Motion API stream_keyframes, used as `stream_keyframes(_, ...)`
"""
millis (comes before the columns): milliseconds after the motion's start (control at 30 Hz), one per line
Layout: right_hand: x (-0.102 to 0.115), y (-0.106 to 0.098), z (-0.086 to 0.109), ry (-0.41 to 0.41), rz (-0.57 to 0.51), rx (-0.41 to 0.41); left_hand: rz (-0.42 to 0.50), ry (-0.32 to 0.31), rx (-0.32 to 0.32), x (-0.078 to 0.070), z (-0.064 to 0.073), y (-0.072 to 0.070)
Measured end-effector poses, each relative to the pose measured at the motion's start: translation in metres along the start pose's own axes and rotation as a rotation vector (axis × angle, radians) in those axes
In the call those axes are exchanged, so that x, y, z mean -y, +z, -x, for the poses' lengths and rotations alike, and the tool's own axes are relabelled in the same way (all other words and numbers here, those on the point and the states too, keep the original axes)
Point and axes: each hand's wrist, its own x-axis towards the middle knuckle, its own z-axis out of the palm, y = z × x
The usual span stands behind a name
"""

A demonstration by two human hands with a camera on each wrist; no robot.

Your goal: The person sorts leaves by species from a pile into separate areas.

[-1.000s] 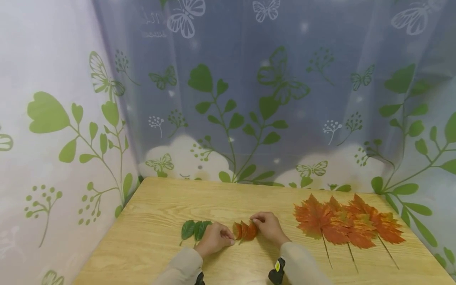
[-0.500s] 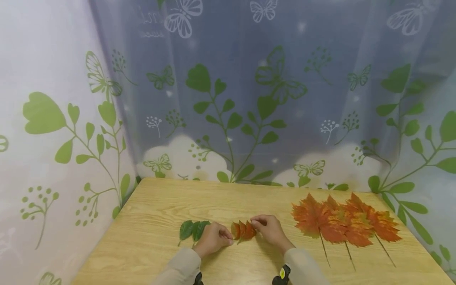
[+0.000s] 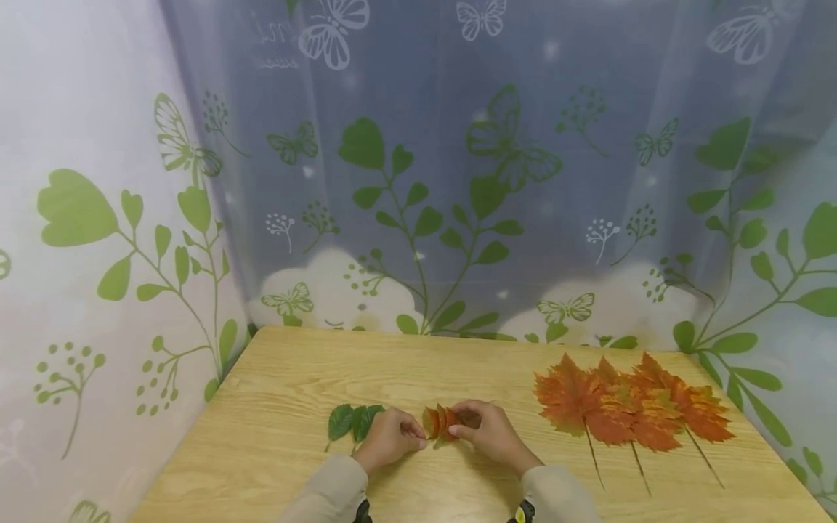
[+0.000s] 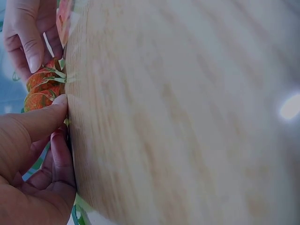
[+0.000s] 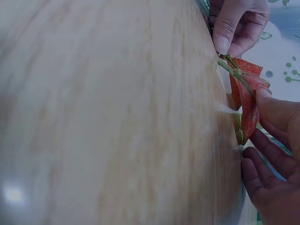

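A small row of overlapping orange-red leaves (image 3: 439, 423) with greenish stems stands on the wooden table (image 3: 294, 479), between both hands. With thumb and fingertips, my left hand (image 3: 390, 439) pinches the stem end of the leftmost leaf, low at the tabletop. My right hand (image 3: 490, 434) holds the rightmost leaf, its thumb on the near face and its fingers behind; in the right wrist view that red leaf (image 5: 248, 112) is partly covered by the thumb. Just left of my left hand lie green leaves (image 3: 353, 421), partly hidden by it.
Large orange maple leaves (image 3: 628, 407) on long thin stems lie overlapped at the right of the table. A patterned curtain (image 3: 418, 181) with plants and butterflies hangs behind the table's far edge.
My right hand has shifted slightly left and its thumb has come down onto the near side of the rightmost orange leaf. The leaves are bunched closer together. The left hand stays put.
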Motion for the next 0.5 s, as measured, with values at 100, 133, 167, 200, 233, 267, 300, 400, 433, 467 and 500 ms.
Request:
stream_keyframes(100,-0.0002,0.0001,0.0008,0.000,-0.008,0.008,0.000,-0.005,0.003,0.0002,0.0001,0.0004)
stream_keyframes(133,-0.0003,0.0000,0.0011,0.001,-0.009,0.008,0.001,-0.005,0.004,0.0001,0.0002,0.0004)
stream_keyframes(167,-0.0004,-0.0002,0.0013,0.001,-0.008,0.008,0.002,-0.006,0.005,0.0001,0.0003,0.0004)
stream_keyframes(200,-0.0005,-0.0002,0.0015,0.001,-0.008,0.007,0.003,-0.007,0.006,0.0001,0.0004,0.0005)
stream_keyframes(233,-0.0006,-0.0002,0.0017,0.000,-0.005,0.007,0.003,-0.008,0.006,0.0000,0.0005,0.0005)
stream_keyframes(267,-0.0005,-0.0003,0.0018,-0.002,-0.007,0.007,0.005,-0.010,0.007,-0.0003,0.0007,0.0004)
stream_keyframes(300,-0.0004,-0.0005,0.0021,-0.001,-0.007,0.008,0.006,-0.011,0.009,-0.0006,0.0008,0.0003)
stream_keyframes(400,0.0001,-0.0008,0.0026,0.006,-0.003,0.009,0.014,-0.017,0.012,-0.0016,0.0009,0.0000)
stream_keyframes(433,0.0004,-0.0013,0.0030,0.006,-0.002,0.008,0.014,-0.018,0.012,-0.0020,0.0008,0.0001)
stream_keyframes(467,0.0008,-0.0018,0.0034,0.011,-0.002,0.006,0.015,-0.020,0.012,-0.0025,0.0008,0.0002)
stream_keyframes(500,0.0012,-0.0023,0.0040,0.016,0.001,0.004,0.015,-0.021,0.012,-0.0026,0.0006,0.0004)
